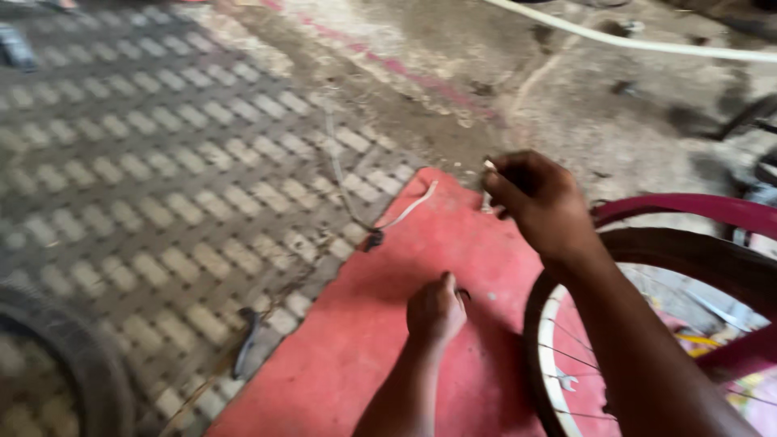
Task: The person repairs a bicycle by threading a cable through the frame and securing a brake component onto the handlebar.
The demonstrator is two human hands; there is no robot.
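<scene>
My right hand (541,198) is raised over the far end of a red mat (380,324) and pinches a small pale object (488,166) between its fingertips. My left hand (435,310) rests lower on the mat with its fingers curled around a small dark object (462,294); what that is cannot be told. A bicycle wheel (550,356) with a dark tyre, white rim and thin spokes stands just right of my left hand, under my right forearm.
A maroon bicycle frame tube (688,209) runs above the wheel. A thin cable with a black end (373,239) lies across the mat's far edge and the patterned paving (146,162). Another tyre (73,364) sits at lower left. A white pipe (647,44) crosses the concrete.
</scene>
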